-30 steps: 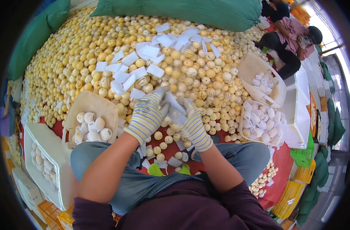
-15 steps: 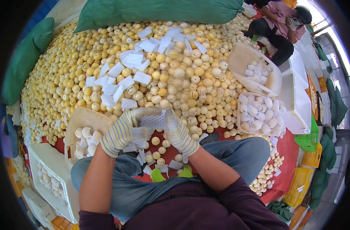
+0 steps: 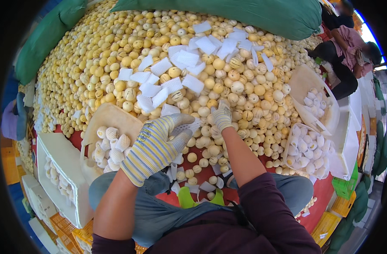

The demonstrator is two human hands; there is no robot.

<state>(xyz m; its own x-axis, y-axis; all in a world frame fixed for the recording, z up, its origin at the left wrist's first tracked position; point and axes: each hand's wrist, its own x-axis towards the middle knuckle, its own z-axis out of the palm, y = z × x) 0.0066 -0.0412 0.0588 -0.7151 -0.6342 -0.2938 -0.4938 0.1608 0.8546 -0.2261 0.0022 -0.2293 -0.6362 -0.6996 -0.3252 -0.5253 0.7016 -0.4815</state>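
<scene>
Pepino melons, yellow with dark streaks, in mixed states. Left hand [image 3: 156, 143], in a striped knit glove: thumb and fingers part-curled around 1 white foam net sleeve [image 3: 188, 127], in front of the wearer at the near edge of the pile; no melon is visible in it. Right hand [image 3: 222, 117], likewise gloved: reaching in among the bare melons [image 3: 96, 72], fingers bent; whether it grips a melon cannot be told. Done, by appearance: sleeved melons [image 3: 113, 146] in the beige tub [image 3: 103, 113] at left, with bare plastic showing above them; more in 2 tubs at right, the upper beige tub [image 3: 301, 80] partly filled, the lower white tub [image 3: 291, 131] crowded; a further lot inside the white foam box [image 3: 81, 199] at far left. Left to do, by judgement: by far the larger share, since the unsleeved pile spreads from the wearer's legs back to the green sacks [image 3: 227, 17]. Loose stock: a scatter of flat foam sleeves [image 3: 187, 58] lying on top of the pile, within apparent reach; a few bare melons and sleeves on the red ground sheet [image 3: 320, 190] between the legs. Current piece: seemingly not yet sleeved.
</scene>
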